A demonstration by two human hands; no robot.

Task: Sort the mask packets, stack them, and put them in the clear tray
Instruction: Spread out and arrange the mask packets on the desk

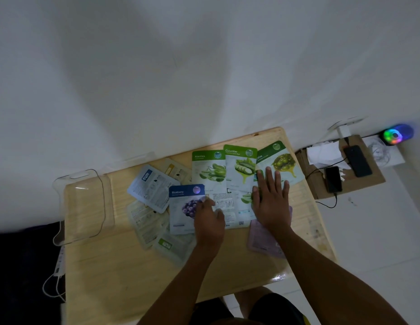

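Several mask packets lie spread across the wooden table [124, 273]. Face up are an Aloe Vera packet [207, 171], a Cucumber packet [240, 166], an Olive packet [280, 160] and a Blueberry packet [184, 207]. Others lie face down, among them a blue-grey one [150, 187] and a pink one [262, 240]. My left hand [210, 221] rests on the Blueberry packet's right edge, fingers curled against it. My right hand [271, 198] lies flat with fingers spread over the packets below the Olive one. The clear tray [81, 205] stands at the table's left end.
A white wall runs behind the table. On a cardboard box [368, 181] to the right lie two phones [333, 179] with cables and some paper. A speaker with coloured lights [395, 134] glows at far right. A white cable hangs at the table's left edge.
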